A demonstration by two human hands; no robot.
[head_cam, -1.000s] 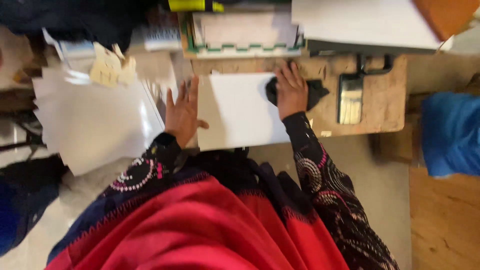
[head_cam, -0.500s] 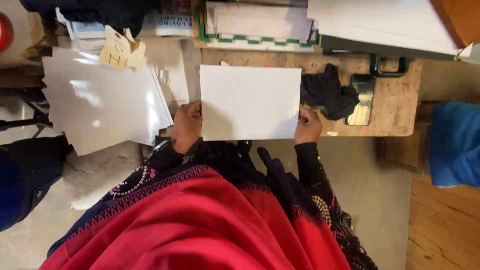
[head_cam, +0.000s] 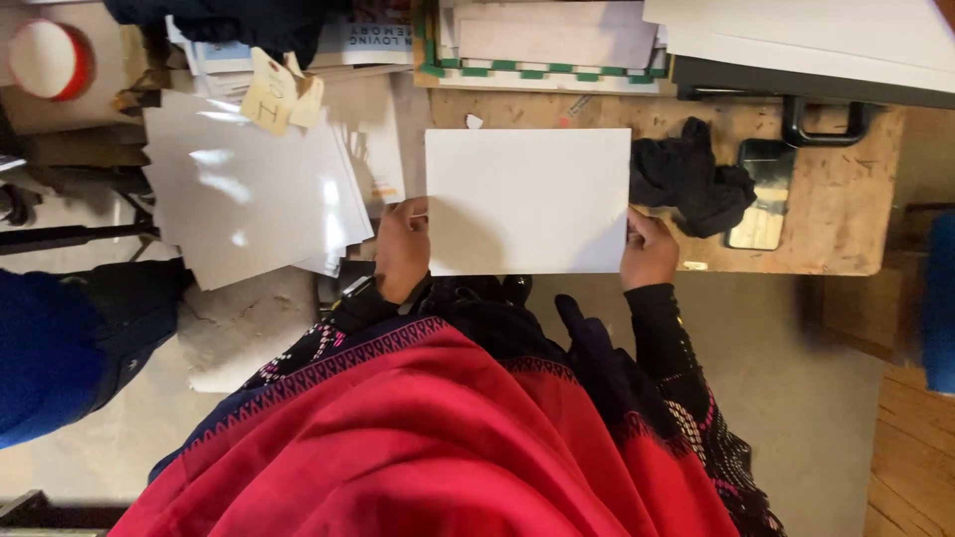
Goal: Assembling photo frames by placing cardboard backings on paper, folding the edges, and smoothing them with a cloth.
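Observation:
A plain white rectangular card (head_cam: 527, 194) lies flat over the wooden table (head_cam: 846, 219), its near edge at the table's front. My left hand (head_cam: 401, 249) grips the card's left near corner. On the right near corner sits my right hand (head_cam: 649, 251), fingers closed on the edge. A crumpled black cloth (head_cam: 686, 184) rests on the table just right of the card, beside my right hand and not touched by it.
A fanned stack of glossy white sheets (head_cam: 249, 189) lies to the left with yellow paper tags (head_cam: 274, 94) on top. Behind stand a green-edged tray (head_cam: 547, 45), large white boards (head_cam: 816, 35), a black clamp (head_cam: 821, 124). Another person in blue (head_cam: 60, 348) stands left.
My right hand left the black cloth and both hands moved to the card's near corners. The card has been pulled toward me and squared on the table.

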